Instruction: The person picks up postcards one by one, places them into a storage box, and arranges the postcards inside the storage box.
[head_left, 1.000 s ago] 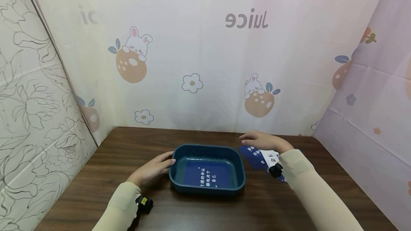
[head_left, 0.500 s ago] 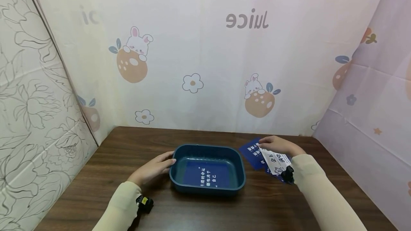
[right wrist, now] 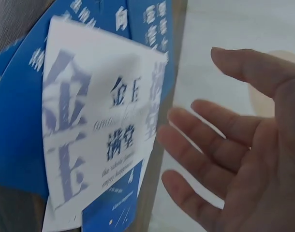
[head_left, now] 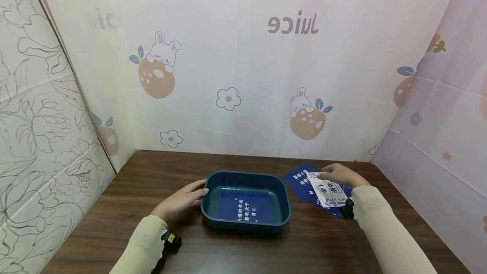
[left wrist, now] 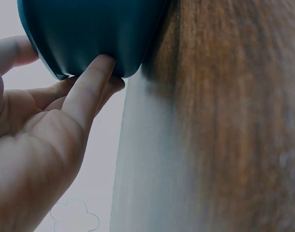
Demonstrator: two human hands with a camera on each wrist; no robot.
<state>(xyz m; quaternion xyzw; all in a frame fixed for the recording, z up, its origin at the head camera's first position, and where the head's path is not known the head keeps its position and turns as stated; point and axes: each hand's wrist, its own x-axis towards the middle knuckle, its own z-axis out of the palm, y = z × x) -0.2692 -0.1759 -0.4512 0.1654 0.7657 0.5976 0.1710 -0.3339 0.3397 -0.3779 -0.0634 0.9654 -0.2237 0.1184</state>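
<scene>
A dark teal rectangular tray [head_left: 245, 226] stands on the wooden table, with a blue card [head_left: 245, 206] with white Chinese text inside. My left hand [head_left: 182, 200] holds its left side, the thumb on the rim and fingers [left wrist: 89, 89] against the outer wall. To the right lies a spread of blue cards [head_left: 302, 183] with a white card [head_left: 329, 191] on top, printed with dark characters. My right hand [head_left: 340, 174] hovers at that white card's far right edge. In the right wrist view its fingers [right wrist: 186, 140] are spread and loosely bent, with nothing between them.
The dark brown table [head_left: 243, 253] ends at a patterned curtain [head_left: 236, 130] at the back. More patterned fabric [head_left: 437, 138] hangs on the right, and a floral panel [head_left: 42, 138] on the left.
My right hand has moved right and slightly nearer, from the blue cards' far side to the white card's far right edge, uncovering more of the cards. My left hand and the tray stay put.
</scene>
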